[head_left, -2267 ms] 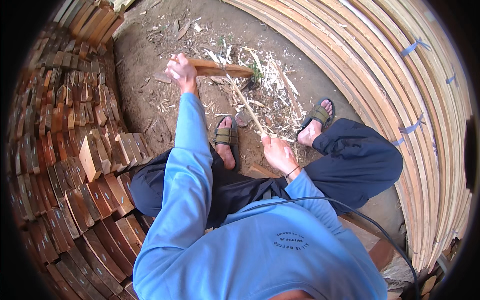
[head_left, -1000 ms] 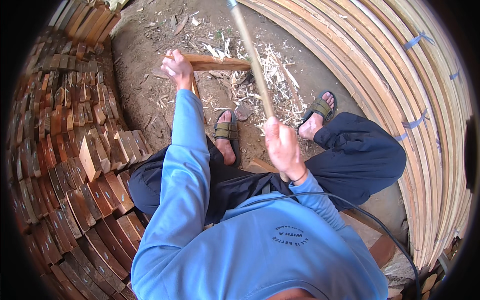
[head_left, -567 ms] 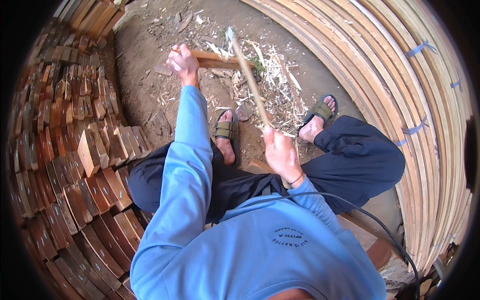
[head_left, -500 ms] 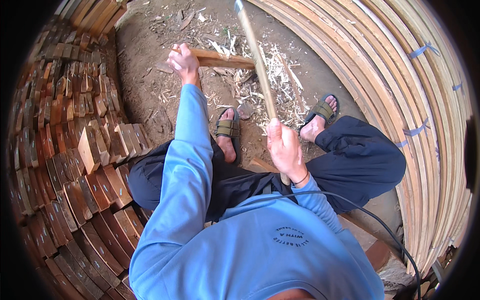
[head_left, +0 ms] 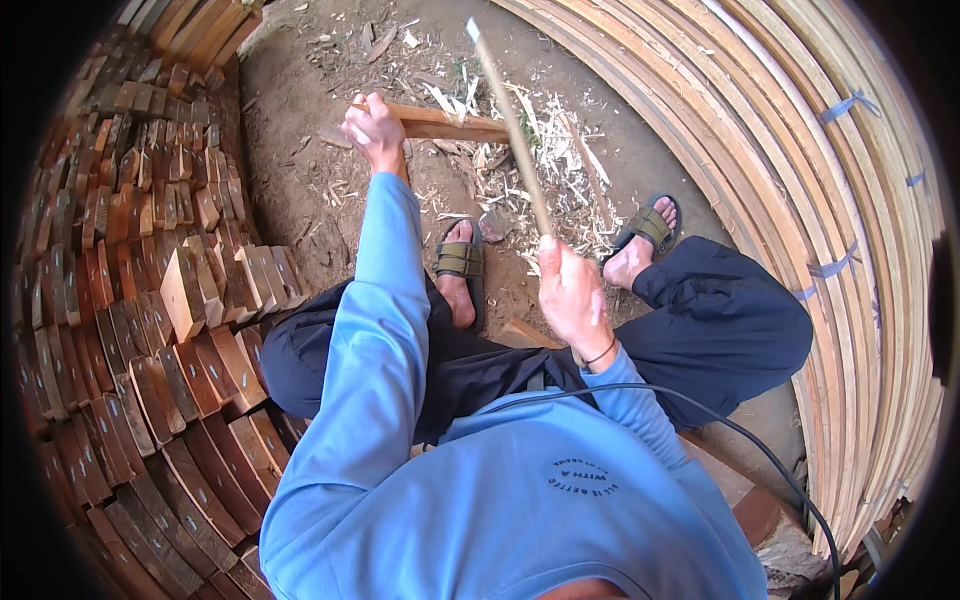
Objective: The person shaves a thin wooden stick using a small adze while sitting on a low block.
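My left hand (head_left: 375, 133) is closed around the left end of a reddish-brown piece of wood (head_left: 455, 124), which extends to the right above the ground. My right hand (head_left: 572, 297) grips the lower part of a long tool with a pale wooden handle (head_left: 525, 160). The handle slants up and to the left, crossing in front of the wood's right end. At its far tip is a small shiny, light-coloured end; the shape of that head cannot be made out. Whether the tool touches the wood cannot be told.
Pale wood chips (head_left: 565, 185) litter the ground between and beyond my sandalled feet. Stacked short boards (head_left: 200, 380) rise along the left. Long planks (head_left: 790, 150) with blue ties curve along the right. A black cable (head_left: 740, 425) crosses my shirt.
The tool's tip sits slightly lower in the picture. Both hands keep their grips, and the wood appears shifted only slightly down and right, along with the whole scene.
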`<state>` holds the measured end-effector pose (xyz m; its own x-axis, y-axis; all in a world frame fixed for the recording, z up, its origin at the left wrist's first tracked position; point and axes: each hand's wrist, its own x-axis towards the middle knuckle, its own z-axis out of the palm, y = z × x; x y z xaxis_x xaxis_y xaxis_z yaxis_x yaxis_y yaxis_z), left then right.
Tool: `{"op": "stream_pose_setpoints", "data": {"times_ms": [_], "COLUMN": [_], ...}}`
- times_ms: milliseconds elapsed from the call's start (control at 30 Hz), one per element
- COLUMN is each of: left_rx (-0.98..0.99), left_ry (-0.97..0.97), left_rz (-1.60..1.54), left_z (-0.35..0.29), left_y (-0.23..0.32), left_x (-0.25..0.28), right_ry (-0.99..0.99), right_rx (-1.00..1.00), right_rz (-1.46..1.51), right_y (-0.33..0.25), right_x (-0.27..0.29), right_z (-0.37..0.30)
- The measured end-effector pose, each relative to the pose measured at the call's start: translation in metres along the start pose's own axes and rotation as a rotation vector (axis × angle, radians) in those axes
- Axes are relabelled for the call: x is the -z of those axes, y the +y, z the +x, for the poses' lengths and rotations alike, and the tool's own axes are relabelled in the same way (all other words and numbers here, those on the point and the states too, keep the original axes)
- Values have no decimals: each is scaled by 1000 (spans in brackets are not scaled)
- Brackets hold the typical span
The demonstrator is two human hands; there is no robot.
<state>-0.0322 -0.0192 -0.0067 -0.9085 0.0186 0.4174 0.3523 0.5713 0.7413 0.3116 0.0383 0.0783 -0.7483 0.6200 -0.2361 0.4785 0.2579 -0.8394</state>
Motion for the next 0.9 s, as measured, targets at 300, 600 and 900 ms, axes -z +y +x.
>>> {"op": "stream_pose_setpoints", "data": {"times_ms": [300,600,900], "left_rx": [-21,18,-38], "left_ry": [-26,-42,-24], "left_rz": [37,12,10], "left_z": [3,0,-3], "left_y": [6,12,7], "left_x": [1,5,-2], "right_ry": [-272,-65,-280], "right_rx": [-145,36,-105], "right_rz": [-211,226,-165], "right_y": [71,-7,51], "right_x": [-32,8,-17], "right_z": [7,-4,5]}}
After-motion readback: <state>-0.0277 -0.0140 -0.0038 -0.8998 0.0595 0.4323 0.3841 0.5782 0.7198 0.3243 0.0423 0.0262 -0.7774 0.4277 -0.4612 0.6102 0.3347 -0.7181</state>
